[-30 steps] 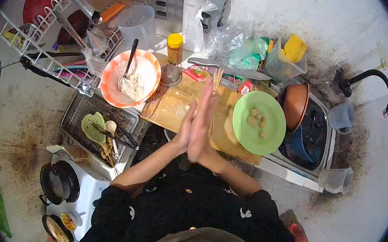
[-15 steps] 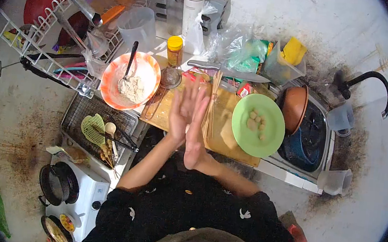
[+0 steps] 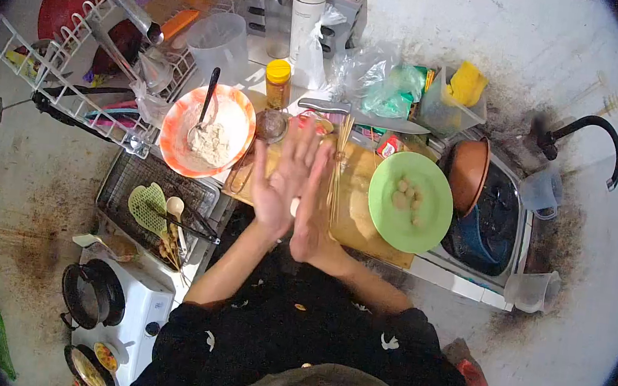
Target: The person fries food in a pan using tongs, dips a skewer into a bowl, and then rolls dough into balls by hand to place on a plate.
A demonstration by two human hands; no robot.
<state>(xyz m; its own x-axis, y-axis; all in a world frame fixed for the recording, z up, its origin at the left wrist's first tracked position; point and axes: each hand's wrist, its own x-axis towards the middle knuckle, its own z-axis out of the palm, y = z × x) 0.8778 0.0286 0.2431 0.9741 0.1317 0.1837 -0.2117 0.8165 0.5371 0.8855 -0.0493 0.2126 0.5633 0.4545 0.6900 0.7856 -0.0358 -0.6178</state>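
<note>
Over the cutting board point(image 3: 359, 221), my left hand point(image 3: 279, 194) and my right hand point(image 3: 309, 223) face each other, palms inward, fingers stretched out. A small pale dough ball point(image 3: 295, 206) shows between the palms. Right of my hands, a green plate point(image 3: 406, 237) carries several small dough balls point(image 3: 402, 199) on the board. A bundle of wooden skewers point(image 3: 337, 173) lies just beside my right fingers. To the left stands an orange and white bowl point(image 3: 172, 130) with a floury dough mix point(image 3: 210, 145) and a dark-handled spoon point(image 3: 210, 92).
A large knife point(image 3: 392, 122) lies behind the board, near a yellow-lidded jar point(image 3: 277, 84) and a strainer point(image 3: 272, 125). At right is a sink point(image 3: 516, 267) with a brown bowl point(image 3: 469, 176). A wire-mesh tray point(image 3: 117, 188) and a stove point(image 3: 140, 296) are at left.
My palms have parted slightly at the fingers, with the left hand tilting to the left and its thumb spreading. The dough ball between them shows more clearly.
</note>
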